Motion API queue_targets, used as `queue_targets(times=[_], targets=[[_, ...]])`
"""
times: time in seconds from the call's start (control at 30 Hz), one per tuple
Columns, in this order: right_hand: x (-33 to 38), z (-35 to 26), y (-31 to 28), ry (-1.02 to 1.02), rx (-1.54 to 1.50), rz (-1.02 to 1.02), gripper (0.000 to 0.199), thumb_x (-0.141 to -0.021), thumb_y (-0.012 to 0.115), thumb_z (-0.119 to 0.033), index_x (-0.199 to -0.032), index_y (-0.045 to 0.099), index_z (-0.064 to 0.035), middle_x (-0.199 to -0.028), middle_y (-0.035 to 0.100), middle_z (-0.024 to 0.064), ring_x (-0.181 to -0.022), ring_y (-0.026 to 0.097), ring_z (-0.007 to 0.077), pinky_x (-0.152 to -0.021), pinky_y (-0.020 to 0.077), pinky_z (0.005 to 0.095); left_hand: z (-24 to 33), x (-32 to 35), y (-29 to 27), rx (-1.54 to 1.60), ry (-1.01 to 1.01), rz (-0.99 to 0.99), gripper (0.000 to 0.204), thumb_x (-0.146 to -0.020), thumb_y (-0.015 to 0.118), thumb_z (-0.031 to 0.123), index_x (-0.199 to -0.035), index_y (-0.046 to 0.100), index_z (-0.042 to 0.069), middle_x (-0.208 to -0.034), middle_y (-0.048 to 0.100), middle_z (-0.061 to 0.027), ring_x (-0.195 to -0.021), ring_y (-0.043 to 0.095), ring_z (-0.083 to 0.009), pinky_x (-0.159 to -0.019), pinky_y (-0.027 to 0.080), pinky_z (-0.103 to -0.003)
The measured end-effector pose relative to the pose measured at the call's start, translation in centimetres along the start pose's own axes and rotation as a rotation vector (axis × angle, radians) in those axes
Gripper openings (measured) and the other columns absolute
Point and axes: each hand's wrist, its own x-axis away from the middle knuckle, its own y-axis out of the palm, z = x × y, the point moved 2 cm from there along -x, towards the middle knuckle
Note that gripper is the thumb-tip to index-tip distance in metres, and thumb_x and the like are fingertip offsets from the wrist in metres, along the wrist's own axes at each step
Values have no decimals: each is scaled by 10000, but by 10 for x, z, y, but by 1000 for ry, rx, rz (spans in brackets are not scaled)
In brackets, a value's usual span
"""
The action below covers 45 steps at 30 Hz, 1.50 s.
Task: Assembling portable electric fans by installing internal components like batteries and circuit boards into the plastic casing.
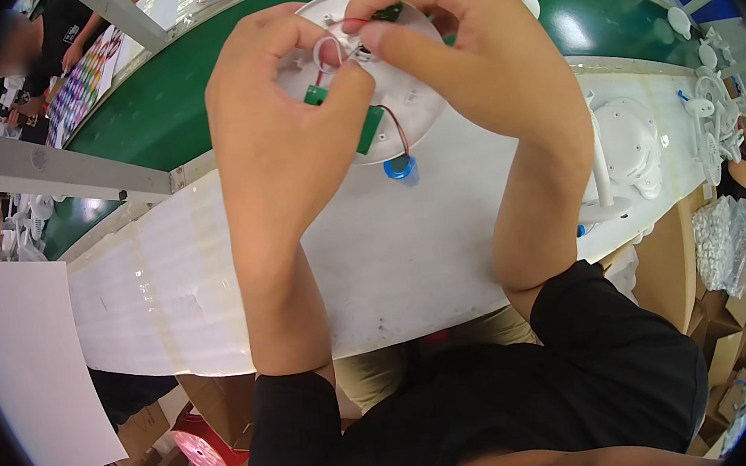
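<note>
White counter meets green conveyor, a round white housing over their border. The right hand pinches a red wire; whether the left hand, curled by a white ring, grips it cannot be told. Too hard a tug could tear the wire loose; tilting the housing might swing the blue cylinder, straining its leads.

Green belt across back; red box lower left; clear bag right, near cardboard.

factory assembly floor | green conveyor belt | white plastic parts | cardboard boxes
</note>
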Motion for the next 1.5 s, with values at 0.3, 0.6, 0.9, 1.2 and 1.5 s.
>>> queue_targets(times=[0.3,0.6,0.9,1.2,1.5], targets=[[7,3,5,-323,226,53,117,-838,620,-64,-929,681,-23,-1056,575,126,-888,566,236,-771,461,303,1,-3,7,166,152,-22,129,-666,682,28,-694,556,32,-1017,608,-109,-854,557,-238,-760,457,-296],[1,0,13,-124,-43,169,62,-818,587,-26,-866,623,-7,-1068,585,140,-889,562,254,-760,459,310,2,6,16,77,37,117,96,-712,636,35,-756,551,26,-1055,625,-118,-832,528,-206,-728,442,-285],[-1,1,27,-258,-15,241,106,-799,620,-37,-872,691,-10,-998,600,131,-828,564,253,-721,459,309,-8,6,18,530,-127,203,69,-786,542,17,-852,562,16,-1035,638,-114,-795,503,-146,-690,415,-242],[-6,-1,32,-141,99,293,133,-777,659,-53,-872,750,-29,-935,611,117,-792,572,243,-691,463,307,-17,-1,-2,646,-227,44,144,-840,500,-10,-960,579,7,-969,646,-99,-736,491,-107,-676,396,-202],[-8,4,32,-264,80,277,141,-767,667,-60,-883,737,-21,-926,616,107,-796,582,247,-705,475,318,-9,-5,-21,583,-222,-208,155,-880,509,-52,-995,599,2,-873,657,-73,-743,526,-93,-692,422,-181]])
